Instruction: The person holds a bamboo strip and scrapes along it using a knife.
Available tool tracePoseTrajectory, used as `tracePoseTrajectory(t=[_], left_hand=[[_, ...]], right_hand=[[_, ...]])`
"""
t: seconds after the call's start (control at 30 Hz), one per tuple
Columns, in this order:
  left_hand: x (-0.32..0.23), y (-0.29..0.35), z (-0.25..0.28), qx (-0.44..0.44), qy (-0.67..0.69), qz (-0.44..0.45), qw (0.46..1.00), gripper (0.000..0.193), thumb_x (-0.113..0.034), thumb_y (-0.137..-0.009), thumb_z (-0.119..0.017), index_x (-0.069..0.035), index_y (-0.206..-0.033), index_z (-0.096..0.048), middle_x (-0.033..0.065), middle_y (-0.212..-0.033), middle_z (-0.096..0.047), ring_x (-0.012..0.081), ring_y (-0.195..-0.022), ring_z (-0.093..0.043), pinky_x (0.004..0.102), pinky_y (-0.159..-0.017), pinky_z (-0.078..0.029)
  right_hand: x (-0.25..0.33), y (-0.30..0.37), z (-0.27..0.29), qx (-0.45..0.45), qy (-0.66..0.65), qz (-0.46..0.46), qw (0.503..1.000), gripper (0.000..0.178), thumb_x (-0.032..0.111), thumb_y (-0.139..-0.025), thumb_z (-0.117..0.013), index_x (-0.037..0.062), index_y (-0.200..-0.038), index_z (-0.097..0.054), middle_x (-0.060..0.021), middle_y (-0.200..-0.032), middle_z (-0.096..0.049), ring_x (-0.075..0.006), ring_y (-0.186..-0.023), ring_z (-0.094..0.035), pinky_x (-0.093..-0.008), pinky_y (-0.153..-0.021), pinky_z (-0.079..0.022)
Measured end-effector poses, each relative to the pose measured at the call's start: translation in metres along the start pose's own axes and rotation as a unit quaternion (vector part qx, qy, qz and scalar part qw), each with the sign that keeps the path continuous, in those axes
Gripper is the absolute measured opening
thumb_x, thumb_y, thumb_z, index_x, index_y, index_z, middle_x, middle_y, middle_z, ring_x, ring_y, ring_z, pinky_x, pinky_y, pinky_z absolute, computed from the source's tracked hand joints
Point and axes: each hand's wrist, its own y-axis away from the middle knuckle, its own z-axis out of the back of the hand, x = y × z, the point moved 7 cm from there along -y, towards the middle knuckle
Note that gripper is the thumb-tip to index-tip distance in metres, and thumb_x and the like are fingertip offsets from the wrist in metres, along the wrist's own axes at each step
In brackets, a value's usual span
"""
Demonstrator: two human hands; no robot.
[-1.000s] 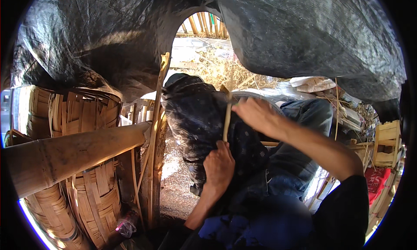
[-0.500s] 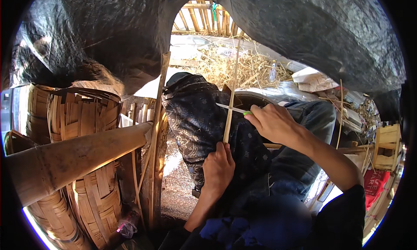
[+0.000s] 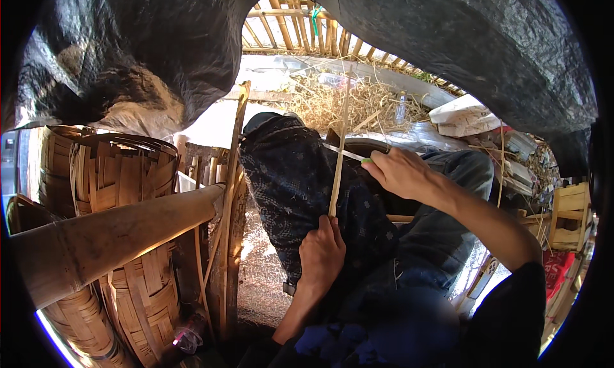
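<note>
My left hand [image 3: 322, 253] is closed around the lower end of a long, pale bamboo strip [image 3: 341, 150], which points up and away over my lap. In my right hand [image 3: 404, 173] is a knife [image 3: 348, 153] with a light blade and a bit of green handle showing. Its blade crosses the strip partway up, and seems to touch it, with the tip pointing left. Under both hands lies a dark patterned cloth [image 3: 281, 176] spread over my left leg. My fingers hide most of the knife's handle.
A thick bamboo pole [image 3: 121, 237] juts in from the left, beside woven bamboo baskets [image 3: 125, 169]. An upright bamboo post [image 3: 231, 221] stands left of my leg. Dark plastic sheeting [image 3: 460, 41] hangs above. Ahead lie straw shavings [image 3: 326, 99] and a clear bottle [image 3: 401, 109].
The view has tilted up slightly. My right hand and the knife have shifted a little relative to the strip, with the blade now nearer my body's far side along it.
</note>
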Motion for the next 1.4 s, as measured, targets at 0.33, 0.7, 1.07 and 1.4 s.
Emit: tracePoseTrajectory(t=[0.33, 0.7, 1.07, 1.4], left_hand=[[0.001, -0.003, 0.004, -0.032, 0.089, -0.054, 0.994, 0.02, -0.017, -0.093, -0.043, -0.003, -0.08, -0.05, 0.0192, -0.06, -0.059, 0.0367, -0.057, -0.061, 0.0425, -0.048, -0.047], [0.03, 0.006, 0.009, 0.193, 0.579, 0.216, 0.762, 0.025, -0.028, -0.098, -0.035, -0.01, -0.086, -0.046, -0.0043, -0.05, -0.033, 0.0057, -0.032, -0.026, 0.0216, -0.034, -0.025], [0.046, 0.016, 0.01, 0.172, 0.568, 0.263, 0.761, 0.022, -0.027, -0.098, -0.035, -0.01, -0.088, -0.045, -0.0052, -0.051, -0.032, 0.0052, -0.033, -0.026, 0.0208, -0.035, -0.024], [0.066, 0.012, 0.006, 0.21, 0.724, 0.228, 0.616, 0.017, -0.024, -0.098, -0.034, -0.016, -0.087, -0.044, -0.008, -0.05, -0.029, 0.0029, -0.031, -0.021, 0.0185, -0.031, -0.022]], right_hand=[[-0.023, -0.031, 0.019, -0.128, 0.026, -0.04, 0.991, 0.028, 0.026, -0.09, -0.052, -0.0006, -0.084, -0.057, -0.0199, -0.058, -0.056, -0.0369, -0.054, -0.058, -0.0435, -0.049, -0.045], [0.011, 0.002, -0.011, -0.194, -0.11, 0.098, 0.97, 0.031, 0.024, -0.091, -0.051, 0.0003, -0.071, -0.05, -0.0186, -0.049, -0.052, -0.0363, -0.049, -0.056, -0.0438, -0.045, -0.044], [0.013, -0.072, -0.045, -0.091, -0.033, 0.051, 0.994, 0.034, 0.027, -0.091, -0.051, -0.0009, -0.073, -0.052, -0.0188, -0.052, -0.054, -0.0358, -0.047, -0.056, -0.0427, -0.044, -0.043], [0.044, -0.027, -0.032, -0.104, -0.119, 0.073, 0.985, 0.024, 0.022, -0.089, -0.056, 0.0006, -0.077, -0.052, -0.0168, -0.051, -0.052, -0.0342, -0.049, -0.055, -0.0408, -0.045, -0.043]])
